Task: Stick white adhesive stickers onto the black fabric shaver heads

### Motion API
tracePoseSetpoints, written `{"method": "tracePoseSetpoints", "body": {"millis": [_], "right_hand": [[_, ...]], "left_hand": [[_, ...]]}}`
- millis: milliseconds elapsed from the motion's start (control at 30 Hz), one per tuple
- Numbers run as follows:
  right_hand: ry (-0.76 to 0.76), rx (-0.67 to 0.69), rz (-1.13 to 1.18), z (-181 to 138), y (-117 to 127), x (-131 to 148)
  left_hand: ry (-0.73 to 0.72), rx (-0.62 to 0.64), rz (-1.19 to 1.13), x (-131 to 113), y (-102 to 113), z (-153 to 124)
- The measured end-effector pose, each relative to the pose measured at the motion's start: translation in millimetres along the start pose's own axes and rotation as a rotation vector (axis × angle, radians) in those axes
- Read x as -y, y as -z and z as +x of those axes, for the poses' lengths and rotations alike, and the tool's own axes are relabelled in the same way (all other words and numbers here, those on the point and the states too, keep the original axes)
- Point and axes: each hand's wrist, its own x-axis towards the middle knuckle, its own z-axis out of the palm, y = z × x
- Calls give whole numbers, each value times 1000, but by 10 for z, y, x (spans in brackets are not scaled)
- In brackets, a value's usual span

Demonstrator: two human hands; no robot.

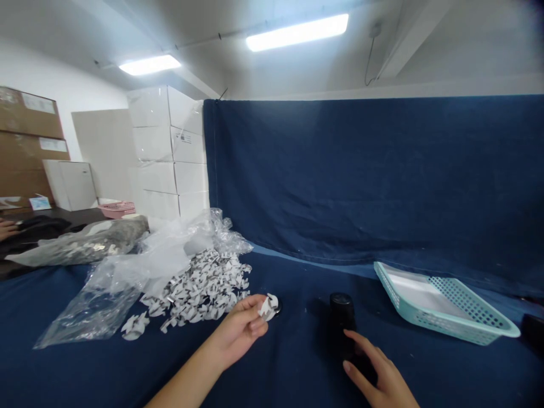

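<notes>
My left hand is closed, pinching a small white-and-grey curved piece between thumb and fingers. Just behind that piece, a small dark round thing with a shiny rim partly shows on the blue cloth. To the left lies a heap of similar white-and-grey pieces, with a small clump apart from it. My right hand has its thumb and index finger spread beside a black cylindrical object. Whether the fingertips touch it, I cannot tell.
A clear plastic bag lies behind and left of the heap. At right stands a turquoise perforated basket with white sheets inside. Farther left are a filled bag, a pink basket, stacked white boxes and another person's hand.
</notes>
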Motion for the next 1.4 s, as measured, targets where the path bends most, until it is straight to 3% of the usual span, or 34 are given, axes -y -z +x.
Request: {"method": "tracePoseSetpoints", "body": {"millis": [267,433,767,933,1400], "right_hand": [[-10,129,-36,37,54,-53],[-15,47,-20,16,25,-53],[-2,130,-76,44,77,-58],[25,85,-85,47,78,-38],[-31,151,-91,26,89,-36]], "left_hand": [[51,-12,72,19,44,24],[54,-12,69,28,45,23],[58,-15,55,41,0,12],[46,-28,44,54,12,22],[108,-56,115,55,-34,16]]}}
